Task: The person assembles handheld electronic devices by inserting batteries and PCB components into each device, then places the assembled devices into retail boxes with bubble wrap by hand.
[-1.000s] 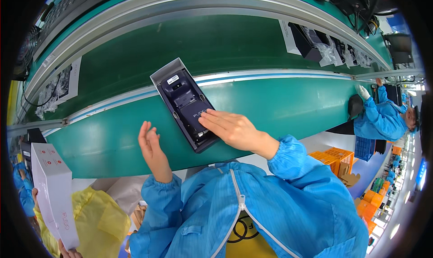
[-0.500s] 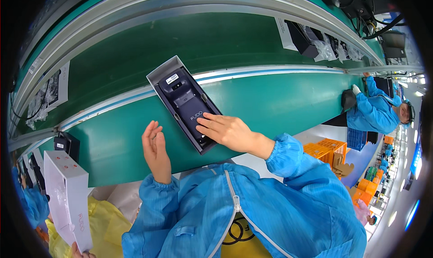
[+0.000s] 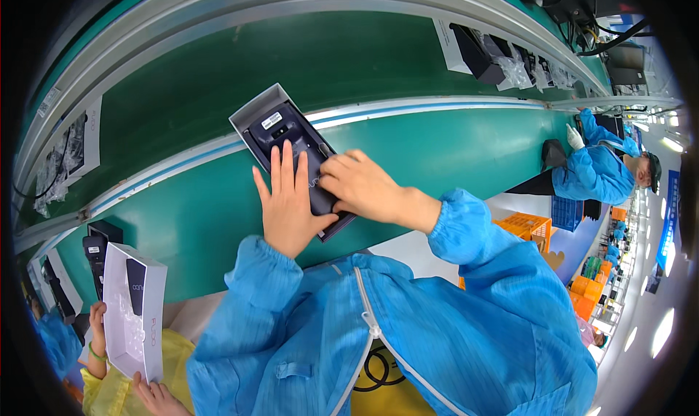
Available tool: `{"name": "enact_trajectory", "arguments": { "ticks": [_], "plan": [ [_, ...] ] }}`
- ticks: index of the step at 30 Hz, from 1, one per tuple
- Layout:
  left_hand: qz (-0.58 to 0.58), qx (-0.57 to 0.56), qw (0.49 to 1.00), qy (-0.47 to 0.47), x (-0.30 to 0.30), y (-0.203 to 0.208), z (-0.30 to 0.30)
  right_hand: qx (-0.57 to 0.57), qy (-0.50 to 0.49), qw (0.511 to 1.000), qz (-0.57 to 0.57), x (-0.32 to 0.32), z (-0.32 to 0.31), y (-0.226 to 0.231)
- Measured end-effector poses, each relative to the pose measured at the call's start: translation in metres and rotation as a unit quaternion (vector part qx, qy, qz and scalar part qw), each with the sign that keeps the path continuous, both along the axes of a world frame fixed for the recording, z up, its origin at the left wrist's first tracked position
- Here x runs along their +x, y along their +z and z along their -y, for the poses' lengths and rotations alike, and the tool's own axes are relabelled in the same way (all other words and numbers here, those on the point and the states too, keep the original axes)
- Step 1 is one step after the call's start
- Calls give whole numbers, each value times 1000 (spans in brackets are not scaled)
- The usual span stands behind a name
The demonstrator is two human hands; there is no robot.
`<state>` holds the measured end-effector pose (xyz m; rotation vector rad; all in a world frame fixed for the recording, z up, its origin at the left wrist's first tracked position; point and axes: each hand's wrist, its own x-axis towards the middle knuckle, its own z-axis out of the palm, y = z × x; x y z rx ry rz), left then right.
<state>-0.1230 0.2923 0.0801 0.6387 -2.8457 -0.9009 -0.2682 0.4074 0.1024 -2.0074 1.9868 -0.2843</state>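
Observation:
A white box with a dark inside (image 3: 251, 109) lies open and slanted on the green bench in front of me. In it sits a black handheld device (image 3: 295, 133), with a lens and a white label near its far end. My left hand (image 3: 290, 208) lies over the device's left side, fingers stretched out and pointing away from me. At the box's right side, my right hand (image 3: 368, 188) has its fingers bent down against the device's edge. What its fingertips may pinch is hidden. Both hands cover the device's near part.
A person in yellow at the left holds an open white box (image 3: 154, 336). Beside it stands another black device (image 3: 95, 259). Boxes with plastic wrap (image 3: 515, 70) line the far shelf. A person in blue (image 3: 601, 170) works at the right, near orange crates (image 3: 526, 227).
My left hand has moved from beside the box onto the device. My right hand's fingers have curled at its right edge. The neighbour's white box has turned and a device beside it shows.

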Motion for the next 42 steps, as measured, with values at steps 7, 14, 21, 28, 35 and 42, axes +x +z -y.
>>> {"name": "enact_trajectory", "arguments": {
  "ticks": [7, 14, 21, 28, 35, 42],
  "plan": [
    [89, -71, 992, -63, -26, -2, 10, 28, 40, 998, -36, -12, -3, -5],
    [111, -100, 988, -48, -30, -8, 21, 36, 43, 998, 24, -14, -29, 12],
    [-103, 66, 990, 72, -19, -11, 68, 10, 65, 997, -48, -11, -36, 9],
    [82, -137, 985, 60, -58, -26, 100, -84, -82, 983, 139, -2, -47, 2],
    [72, -57, 994, 51, -68, -29, 116, -77, -91, 986, 118, 12, -73, -11],
    [-77, 79, 991, 69, -72, 15, 115, -113, -150, 962, 198, 0, -77, -11]
  ]
}}
